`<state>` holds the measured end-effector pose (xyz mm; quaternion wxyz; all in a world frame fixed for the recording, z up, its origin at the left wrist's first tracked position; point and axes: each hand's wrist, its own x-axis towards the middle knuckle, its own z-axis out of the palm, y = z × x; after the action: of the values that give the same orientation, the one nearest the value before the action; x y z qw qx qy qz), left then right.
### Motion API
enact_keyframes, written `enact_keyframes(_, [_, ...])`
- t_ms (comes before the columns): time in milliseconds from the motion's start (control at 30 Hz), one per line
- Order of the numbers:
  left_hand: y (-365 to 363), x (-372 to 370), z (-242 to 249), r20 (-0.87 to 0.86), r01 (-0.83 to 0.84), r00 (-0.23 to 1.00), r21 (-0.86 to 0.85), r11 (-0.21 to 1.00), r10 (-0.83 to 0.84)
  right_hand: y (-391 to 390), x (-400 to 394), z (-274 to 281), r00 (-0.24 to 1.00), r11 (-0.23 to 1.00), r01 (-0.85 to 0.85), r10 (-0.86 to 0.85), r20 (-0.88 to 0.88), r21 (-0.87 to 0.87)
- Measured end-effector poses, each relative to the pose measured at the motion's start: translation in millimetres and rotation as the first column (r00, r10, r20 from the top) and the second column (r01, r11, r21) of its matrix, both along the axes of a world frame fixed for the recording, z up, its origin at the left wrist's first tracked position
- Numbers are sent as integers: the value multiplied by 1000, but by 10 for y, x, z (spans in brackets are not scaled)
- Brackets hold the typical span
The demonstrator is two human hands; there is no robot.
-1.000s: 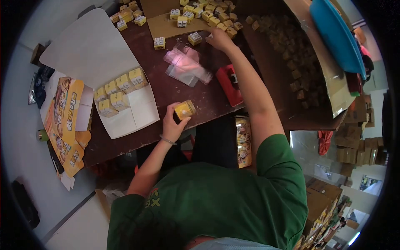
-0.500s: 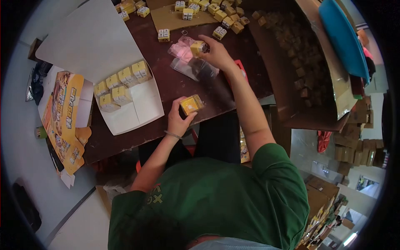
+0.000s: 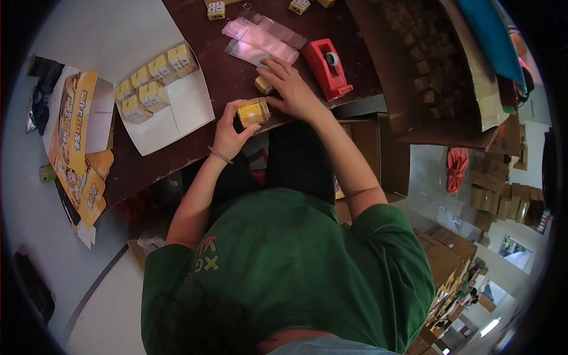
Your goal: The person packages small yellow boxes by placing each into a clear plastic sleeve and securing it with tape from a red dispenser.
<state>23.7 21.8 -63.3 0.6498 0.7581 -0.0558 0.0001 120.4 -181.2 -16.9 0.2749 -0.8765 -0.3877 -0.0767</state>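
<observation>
My left hand (image 3: 229, 131) grips a small yellow box (image 3: 253, 112) that looks wrapped in clear plastic, above the table's front edge. Close by on its right, my right hand (image 3: 291, 89) has its thumb and fingers around another small yellow box (image 3: 264, 84), partly hidden by the fingers. Just beyond that hand lie flat clear plastic sleeves (image 3: 260, 38) with a pinkish sheen. A red tape dispenser (image 3: 326, 68) stands on the table to the right of them.
On the left, an open white carton (image 3: 195, 112) holds several yellow boxes (image 3: 154, 94) in rows. A printed orange display card (image 3: 83, 136) leans beside it. A large cardboard box (image 3: 473, 89) of small brown blocks stands at the right, with a blue tray (image 3: 488, 35) behind.
My right hand has come nearer my left hand, bringing its yellow box off the plastic sleeves. The view has shifted, and the tape dispenser now shows fully.
</observation>
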Motion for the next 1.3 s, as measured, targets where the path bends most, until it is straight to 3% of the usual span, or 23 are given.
enact_keyframes(100, [15,22,-31,12,20,1000,33,999,-20,-57,276,6,965,992,-124,123,-232,14])
enact_keyframes(167, [44,31,-77,5,58,998,68,996,-59,37,226,288,941,975,32,45,-337,221])
enact_keyframes(200, [38,29,-63,15,37,999,46,998,-38,95,167,519,895,931,99,71,-441,351])
enact_keyframes(233, [14,30,-38,22,17,1000,23,1000,-17,136,107,664,763,856,195,174,-623,478])
enact_keyframes(300, [9,10,-72,11,-5,1000,-13,1000,5,197,-23,767,635,894,74,300,-712,442])
enact_keyframes(333, [11,9,-129,-4,-6,1000,-25,1000,6,247,-116,744,749,934,-76,284,-599,348])
enact_keyframes(367, [24,31,-181,-14,-7,1000,-38,999,6,244,-206,796,885,982,-188,168,-434,-3])
enact_keyframes(467, [6,33,-86,-12,-3,1000,5,1000,3,240,-413,640,994,993,-94,97,-42,77])
enact_keyframes(500, [6,11,-83,-14,-6,1000,14,1000,7,237,-450,604,999,985,-24,32,-42,170])
enact_keyframes(533, [5,4,-13,-7,-5,1000,50,999,5,217,-459,485,941,915,116,24,-338,387])
enact_keyframes(567, [3,7,68,2,-6,1000,85,996,5,188,-444,352,799,793,305,88,-594,528])
enact_keyframes(700, [17,10,75,33,36,999,104,994,-40,284,-461,18,469,719,524,203,-860,456])
enact_keyframes(733, [43,7,87,37,54,998,117,992,-59,349,-468,-17,584,705,506,145,-799,497])
enact_keyframes(767, [93,26,86,-66,135,985,-264,955,-158,371,-473,-29,632,726,484,97,-769,489])
enact_keyframes(800, [130,81,120,-122,155,951,-610,777,-285,385,-463,-34,680,745,462,50,-732,480])
enact_keyframes(900, [93,186,158,-204,97,952,-511,854,-230,345,-569,-48,844,713,404,-49,-533,574])
enact_keyframes(967, [16,240,247,-224,30,967,-378,925,-122,221,-738,-45,941,690,328,-181,-285,645])
enact_keyframes(1033, [46,283,264,-169,76,975,-366,927,-147,82,-820,79,977,849,-137,33,209,509])
enact_keyframes(1067, [57,232,240,-157,101,973,-361,927,-167,88,-861,127,969,894,-165,69,236,416])
enact_keyframes(1133, [75,228,160,-183,100,968,-354,930,-174,207,-784,306,991,924,52,-94,94,379])
enact_keyframes(1167, [86,231,135,-180,98,969,-346,933,-168,217,-711,418,985,921,131,-79,-153,366])
enact_keyframes(1267, [106,219,212,-164,97,975,-300,949,-152,182,-505,436,933,948,76,42,-358,309])
enact_keyframes(1300, [85,207,212,-155,85,978,-309,947,-139,202,-494,451,939,938,83,40,-342,337])
